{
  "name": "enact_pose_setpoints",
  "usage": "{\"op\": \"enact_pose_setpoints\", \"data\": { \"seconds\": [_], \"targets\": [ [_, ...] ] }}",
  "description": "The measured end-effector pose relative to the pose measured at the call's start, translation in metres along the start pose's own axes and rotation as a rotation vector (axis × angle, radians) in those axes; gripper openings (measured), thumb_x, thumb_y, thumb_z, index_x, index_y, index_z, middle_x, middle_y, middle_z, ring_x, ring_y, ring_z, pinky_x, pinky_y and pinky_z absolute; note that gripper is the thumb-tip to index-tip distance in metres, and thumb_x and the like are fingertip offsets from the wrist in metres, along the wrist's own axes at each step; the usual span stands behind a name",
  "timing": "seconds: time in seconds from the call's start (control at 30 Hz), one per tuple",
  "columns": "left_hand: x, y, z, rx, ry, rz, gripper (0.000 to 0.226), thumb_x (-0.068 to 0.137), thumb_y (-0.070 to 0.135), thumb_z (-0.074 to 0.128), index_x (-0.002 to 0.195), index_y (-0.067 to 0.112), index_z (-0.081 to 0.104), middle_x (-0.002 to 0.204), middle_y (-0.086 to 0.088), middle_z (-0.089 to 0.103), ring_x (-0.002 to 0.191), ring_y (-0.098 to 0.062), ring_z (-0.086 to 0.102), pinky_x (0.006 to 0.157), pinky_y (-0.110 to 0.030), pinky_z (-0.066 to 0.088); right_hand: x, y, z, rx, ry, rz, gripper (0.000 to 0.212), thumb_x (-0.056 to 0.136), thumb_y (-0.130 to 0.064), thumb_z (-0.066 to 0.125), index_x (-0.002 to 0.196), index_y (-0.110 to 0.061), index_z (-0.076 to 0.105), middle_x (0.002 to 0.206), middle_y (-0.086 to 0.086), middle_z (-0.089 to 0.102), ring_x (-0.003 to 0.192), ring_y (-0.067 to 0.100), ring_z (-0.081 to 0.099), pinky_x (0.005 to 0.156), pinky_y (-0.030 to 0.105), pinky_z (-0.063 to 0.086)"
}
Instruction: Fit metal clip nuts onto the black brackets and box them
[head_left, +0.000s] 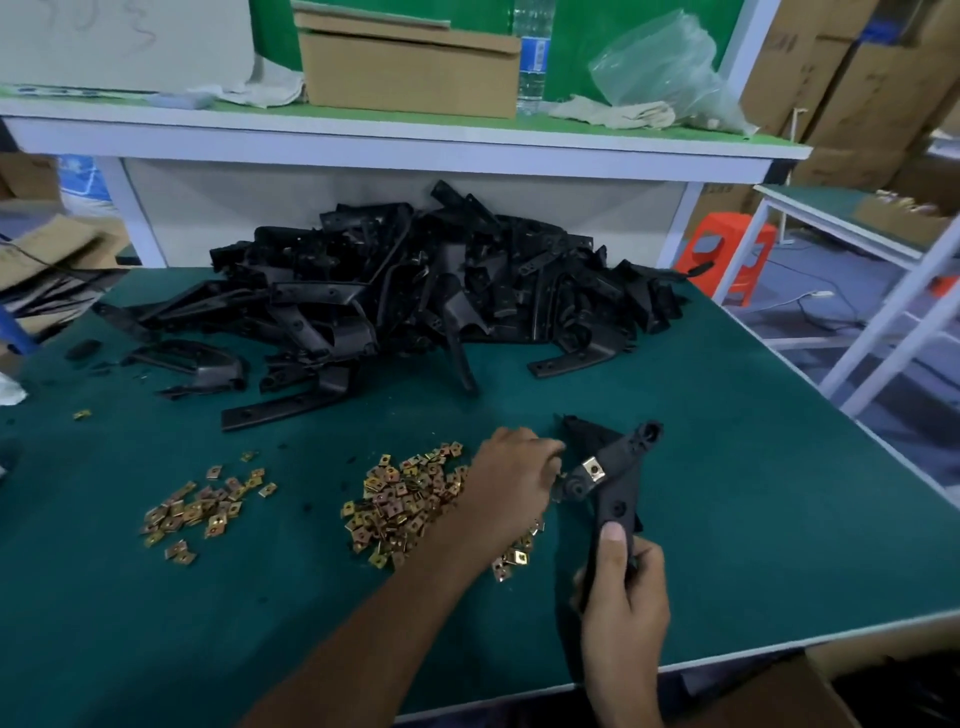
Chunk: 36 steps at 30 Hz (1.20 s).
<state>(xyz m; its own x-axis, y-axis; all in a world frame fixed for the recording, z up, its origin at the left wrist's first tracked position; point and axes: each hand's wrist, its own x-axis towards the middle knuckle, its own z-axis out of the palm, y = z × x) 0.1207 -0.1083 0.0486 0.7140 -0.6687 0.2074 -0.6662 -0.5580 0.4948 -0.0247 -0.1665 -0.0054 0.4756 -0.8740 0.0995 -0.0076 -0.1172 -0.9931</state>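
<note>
one black bracket (616, 501) gripped in the right hand (626, 592); cannot tell for the left hand (511, 475).

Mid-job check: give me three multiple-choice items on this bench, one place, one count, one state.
1. The heap of black plastic brackets lies: A on a stool; B at the green table's back; C in a box.
2. Heaps of brass-coloured square clip nuts: A one; B four; C two.
3. The black bracket gripped by the right hand: A carries a silver clip nut; B bare; C snapped.
B, it sits below the white shelf; C, one left, one by the left hand; A, metal shows mid-arm.
</note>
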Motion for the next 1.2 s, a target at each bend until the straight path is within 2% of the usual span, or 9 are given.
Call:
{"op": "enact_pose_setpoints", "data": {
  "seconds": [0.1,0.23,0.37,0.5,0.6,0.73,0.83,1.1,1.2],
  "targets": [
    [0.015,0.001,0.022,0.175,-0.113,0.053,0.025,0.095,0.019,0.058,0.119,0.017,0.066,0.118,-0.007,0.060,0.115,-0.028,0.049,0.094,-0.036,0.036,0.000,0.004,0.000,-0.006,-0.018,-0.012,0.043,0.084,-0.074,0.053,0.085,-0.031,0.057,0.061,0.004,0.066,0.051,0.016,0.059,0.057,0.040,0.052],
    [0.020,0.007,0.021,0.258,-0.030,-0.030,0.026,0.099,0.031,0.058,0.121,0.019,0.066,0.124,-0.001,0.063,0.121,-0.020,0.053,0.099,-0.030,0.039,0.002,0.004,-0.001,-0.022,-0.059,-0.023,0.048,0.083,-0.075,0.053,0.087,-0.027,0.057,0.061,0.005,0.066,0.052,0.019,0.060,0.054,0.039,0.052],
    [-0.007,0.018,-0.002,-0.163,-0.105,-0.085,0.039,0.096,0.020,0.056,0.130,0.001,0.054,0.128,-0.019,0.058,0.120,-0.029,0.052,0.101,-0.043,0.041,0.001,0.002,-0.004,-0.064,-0.080,-0.055,0.048,0.081,-0.077,0.052,0.088,-0.030,0.058,0.060,0.004,0.066,0.051,0.016,0.060,0.049,0.027,0.048],
    [-0.018,0.022,-0.032,-0.809,0.021,-0.297,0.013,0.099,0.006,0.055,0.095,0.012,0.065,0.095,-0.003,0.066,0.089,-0.009,0.061,0.082,-0.028,0.053,0.002,0.001,-0.004,-0.139,-0.149,-0.082,0.050,0.076,-0.079,0.052,0.085,-0.031,0.059,0.059,0.009,0.062,0.051,0.024,0.058,0.053,0.038,0.050],
    [-0.026,0.011,-0.046,-0.877,0.098,-0.332,0.021,0.103,0.023,0.056,0.094,0.028,0.074,0.089,0.008,0.075,0.088,-0.008,0.069,0.078,-0.021,0.055,0.002,0.000,-0.005,-0.180,-0.196,-0.119,0.057,0.076,-0.085,0.049,0.084,-0.029,0.058,0.057,0.007,0.060,0.051,0.021,0.057,0.053,0.036,0.048],
    [-0.053,-0.006,-0.056,-1.072,0.089,-0.359,0.018,0.099,0.024,0.064,0.108,0.033,0.076,0.111,0.004,0.076,0.109,-0.015,0.069,0.096,-0.034,0.054,0.002,0.002,-0.006,-0.208,-0.226,-0.144,0.055,0.078,-0.082,0.051,0.082,-0.027,0.056,0.058,0.011,0.056,0.046,0.019,0.051,0.046,0.032,0.041],
    [-0.063,-0.013,-0.061,-1.045,0.136,-0.356,0.019,0.098,0.023,0.066,0.106,0.035,0.077,0.109,0.006,0.077,0.108,-0.014,0.070,0.094,-0.029,0.054,0.000,0.001,-0.006,-0.257,-0.257,-0.183,0.050,0.084,-0.080,0.051,0.084,-0.030,0.056,0.060,0.009,0.055,0.042,0.005,0.042,0.045,0.024,0.035],
    [-0.074,-0.018,-0.070,-1.023,0.030,-0.379,0.018,0.101,0.026,0.061,0.103,0.026,0.079,0.105,0.002,0.078,0.103,-0.015,0.072,0.094,-0.033,0.055,0.001,-0.001,-0.005,-0.348,-0.320,-0.238,0.033,0.080,-0.067,0.058,0.087,-0.035,0.057,0.056,-0.006,0.060,0.049,0.007,0.054,0.049,0.018,0.041],
    [-0.075,-0.025,-0.078,-0.985,-0.019,-0.371,0.018,0.100,0.025,0.061,0.098,0.021,0.079,0.094,0.003,0.078,0.089,-0.011,0.073,0.080,-0.022,0.054,0.000,-0.004,-0.003,-0.347,-0.346,-0.246,0.032,0.080,-0.066,0.060,0.084,-0.034,0.056,0.055,-0.008,0.058,0.048,0.006,0.052,0.047,0.016,0.038]
  ]
}}
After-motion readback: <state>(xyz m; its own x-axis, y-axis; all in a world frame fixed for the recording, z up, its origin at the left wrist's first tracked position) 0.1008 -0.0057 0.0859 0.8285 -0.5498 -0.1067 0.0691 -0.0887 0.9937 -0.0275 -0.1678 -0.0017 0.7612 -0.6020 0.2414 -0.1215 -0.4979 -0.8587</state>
